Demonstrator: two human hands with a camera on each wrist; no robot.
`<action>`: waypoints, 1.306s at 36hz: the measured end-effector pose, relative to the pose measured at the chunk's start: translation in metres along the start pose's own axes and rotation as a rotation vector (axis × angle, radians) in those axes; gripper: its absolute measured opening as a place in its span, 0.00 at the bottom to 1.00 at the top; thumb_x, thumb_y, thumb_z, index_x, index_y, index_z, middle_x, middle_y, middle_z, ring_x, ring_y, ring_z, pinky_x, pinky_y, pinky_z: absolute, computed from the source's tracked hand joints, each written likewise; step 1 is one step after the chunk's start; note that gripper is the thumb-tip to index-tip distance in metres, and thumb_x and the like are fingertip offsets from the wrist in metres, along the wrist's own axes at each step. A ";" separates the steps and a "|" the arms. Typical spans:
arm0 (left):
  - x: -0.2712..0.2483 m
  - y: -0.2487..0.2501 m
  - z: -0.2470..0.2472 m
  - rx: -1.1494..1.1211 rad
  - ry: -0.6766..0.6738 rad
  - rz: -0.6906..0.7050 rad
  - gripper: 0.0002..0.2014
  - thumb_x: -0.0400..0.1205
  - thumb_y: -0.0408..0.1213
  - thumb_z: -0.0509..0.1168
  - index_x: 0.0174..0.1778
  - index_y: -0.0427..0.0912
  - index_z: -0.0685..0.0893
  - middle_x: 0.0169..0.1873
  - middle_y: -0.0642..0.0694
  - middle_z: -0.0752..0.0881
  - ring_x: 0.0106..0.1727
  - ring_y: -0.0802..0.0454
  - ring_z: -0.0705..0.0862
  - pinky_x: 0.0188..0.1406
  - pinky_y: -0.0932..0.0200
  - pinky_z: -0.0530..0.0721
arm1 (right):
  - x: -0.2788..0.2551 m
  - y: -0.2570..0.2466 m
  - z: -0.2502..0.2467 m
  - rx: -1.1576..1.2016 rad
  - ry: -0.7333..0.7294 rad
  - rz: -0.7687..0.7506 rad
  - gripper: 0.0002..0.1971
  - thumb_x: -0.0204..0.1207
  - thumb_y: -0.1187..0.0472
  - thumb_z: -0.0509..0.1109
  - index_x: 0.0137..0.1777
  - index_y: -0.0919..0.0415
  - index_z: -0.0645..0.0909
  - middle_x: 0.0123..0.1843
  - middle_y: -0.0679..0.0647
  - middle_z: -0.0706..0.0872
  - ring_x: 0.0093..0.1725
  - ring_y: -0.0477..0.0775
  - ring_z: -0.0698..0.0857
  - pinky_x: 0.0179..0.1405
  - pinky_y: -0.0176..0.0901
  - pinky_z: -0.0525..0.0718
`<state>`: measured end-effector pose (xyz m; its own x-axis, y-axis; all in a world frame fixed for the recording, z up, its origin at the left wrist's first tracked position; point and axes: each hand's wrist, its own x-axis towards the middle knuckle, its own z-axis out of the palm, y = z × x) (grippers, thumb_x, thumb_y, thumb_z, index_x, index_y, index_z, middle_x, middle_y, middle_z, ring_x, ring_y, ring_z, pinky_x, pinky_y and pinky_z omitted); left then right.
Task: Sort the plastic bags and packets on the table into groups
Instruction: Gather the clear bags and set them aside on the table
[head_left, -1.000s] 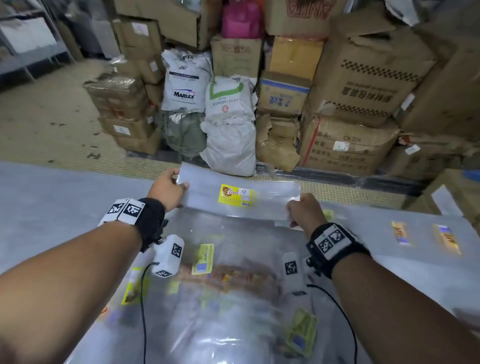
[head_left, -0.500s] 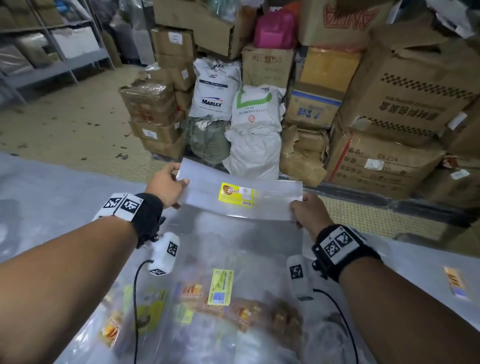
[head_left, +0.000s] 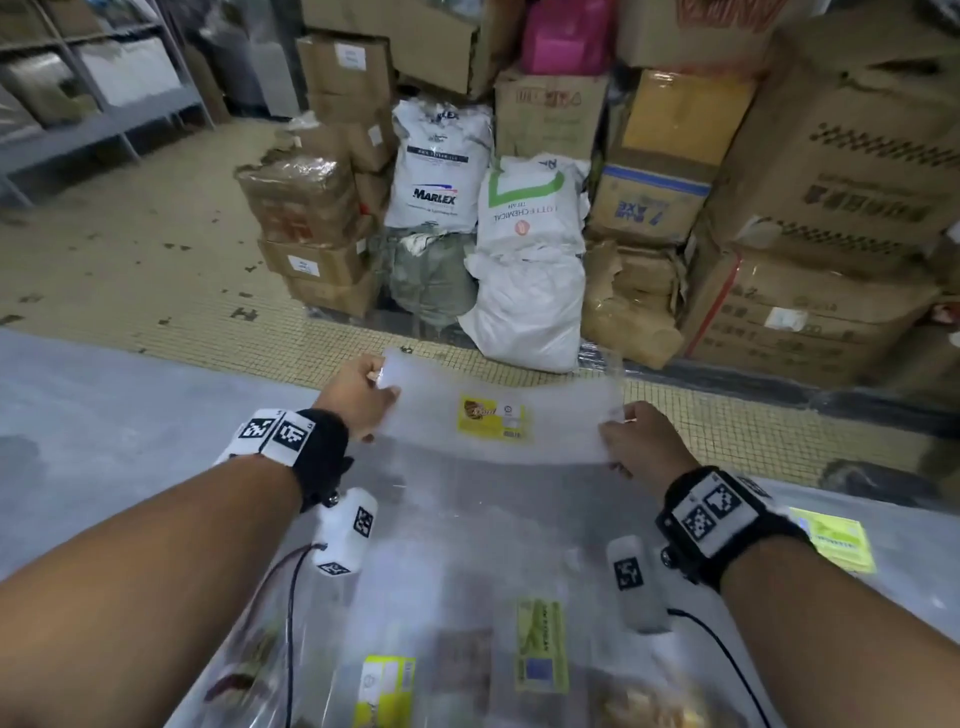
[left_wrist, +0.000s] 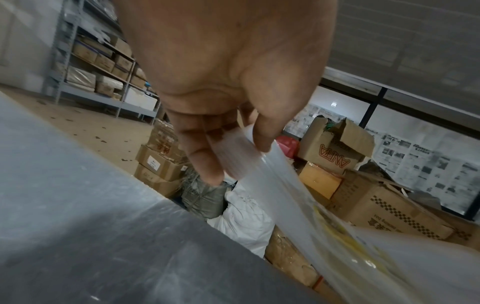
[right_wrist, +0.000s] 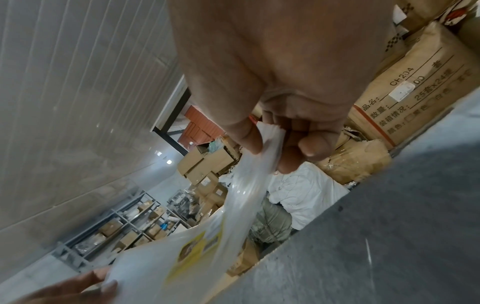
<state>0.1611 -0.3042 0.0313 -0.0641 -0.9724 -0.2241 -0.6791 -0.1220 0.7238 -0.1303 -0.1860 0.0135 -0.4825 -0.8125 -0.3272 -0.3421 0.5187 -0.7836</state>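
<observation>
Holding clear bag stretched above desk, past loose pile. My left hand pinching one end, my right hand pinching other. Pulling it taut, probably reading yellow label before choosing group.

arms: bare | wristbands: black, white square-code tags | wrist cameras: white, black cables
</observation>
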 end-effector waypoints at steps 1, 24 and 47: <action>0.008 -0.006 -0.001 0.015 -0.014 0.005 0.19 0.85 0.37 0.65 0.73 0.43 0.75 0.51 0.40 0.84 0.44 0.44 0.86 0.23 0.59 0.84 | 0.002 -0.001 0.008 -0.008 0.000 0.014 0.03 0.75 0.64 0.64 0.48 0.62 0.77 0.38 0.60 0.84 0.29 0.56 0.81 0.27 0.43 0.76; 0.079 -0.095 -0.017 0.118 -0.195 -0.095 0.23 0.85 0.40 0.65 0.75 0.41 0.71 0.60 0.37 0.82 0.41 0.39 0.83 0.37 0.54 0.81 | 0.021 -0.009 0.106 -0.129 -0.044 0.141 0.11 0.78 0.65 0.63 0.58 0.69 0.78 0.44 0.62 0.85 0.40 0.60 0.82 0.27 0.40 0.72; 0.086 -0.107 -0.009 0.447 -0.209 -0.069 0.26 0.86 0.42 0.62 0.79 0.37 0.70 0.75 0.38 0.75 0.73 0.39 0.76 0.71 0.50 0.75 | 0.014 -0.010 0.112 -0.430 -0.006 0.222 0.14 0.82 0.59 0.62 0.58 0.68 0.82 0.58 0.63 0.86 0.51 0.61 0.83 0.53 0.50 0.84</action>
<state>0.2351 -0.3763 -0.0598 -0.1222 -0.8988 -0.4210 -0.9312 -0.0430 0.3620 -0.0432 -0.2320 -0.0421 -0.5777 -0.6705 -0.4656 -0.5344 0.7418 -0.4053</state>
